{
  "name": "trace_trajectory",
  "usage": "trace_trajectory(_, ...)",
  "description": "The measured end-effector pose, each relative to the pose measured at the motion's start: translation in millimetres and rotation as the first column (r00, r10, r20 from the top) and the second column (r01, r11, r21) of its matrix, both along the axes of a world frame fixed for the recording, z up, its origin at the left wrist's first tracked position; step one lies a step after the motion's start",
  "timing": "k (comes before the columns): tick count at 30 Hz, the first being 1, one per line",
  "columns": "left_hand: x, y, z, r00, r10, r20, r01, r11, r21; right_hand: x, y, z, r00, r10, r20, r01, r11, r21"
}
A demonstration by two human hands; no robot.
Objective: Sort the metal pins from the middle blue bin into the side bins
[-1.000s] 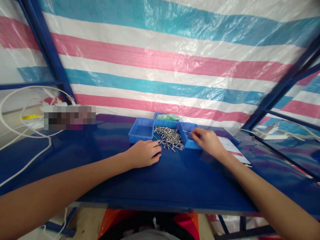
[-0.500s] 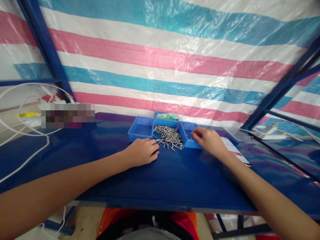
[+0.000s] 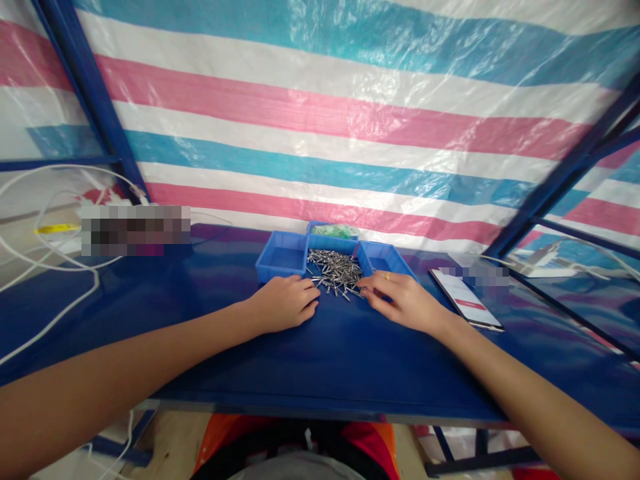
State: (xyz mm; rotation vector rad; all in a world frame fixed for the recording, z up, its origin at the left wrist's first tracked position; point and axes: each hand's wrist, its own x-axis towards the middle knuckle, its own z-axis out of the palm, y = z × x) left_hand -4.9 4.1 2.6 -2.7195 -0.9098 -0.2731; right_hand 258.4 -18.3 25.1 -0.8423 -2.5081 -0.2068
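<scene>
A heap of small silver metal pins that look like rivets (image 3: 336, 270) lies on the blue table between the bins. My left hand (image 3: 286, 303) rests palm down on the table by the heap's left front edge, fingers loosely bent and thumb apart, with nothing visible in it. Over at the heap's right edge is my right hand (image 3: 393, 298), its fingertips at the pins and a gap between thumb and index finger. Behind that hand stands the right blue bin (image 3: 385, 252), partly covered by it. The left blue bin (image 3: 283, 253) stands just beyond my left hand.
A back blue bin (image 3: 333, 241) holds green-tinted clear plastic. To the right lies a phone (image 3: 467, 300) with a lit screen. White cables (image 3: 95, 287) run along the table's left side. A striped plastic sheet (image 3: 320, 127) hangs behind, between blue frame posts.
My right hand has left the right bin, where it held a thin metal pin, and moved left and nearer to me, to the heap. My left hand has stayed nearly still.
</scene>
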Motion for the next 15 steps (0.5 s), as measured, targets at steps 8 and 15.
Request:
trace_trajectory(8, 0.5, -0.4, 1.1, 1.0, 0.007, -0.018, -0.007, 1.0, 0.005, -8.2, 3.3, -13.7, 0.983, 0.05, 0.179, -0.007, 0.973, -0.231)
trace_trajectory(15, 0.7, 0.4, -0.8, 1.0, 0.0, -0.008, 0.0, 1.0, 0.004, -7.7, 2.6, -11.7, 0.984, 0.038, 0.174, 0.011, 0.963, -0.27)
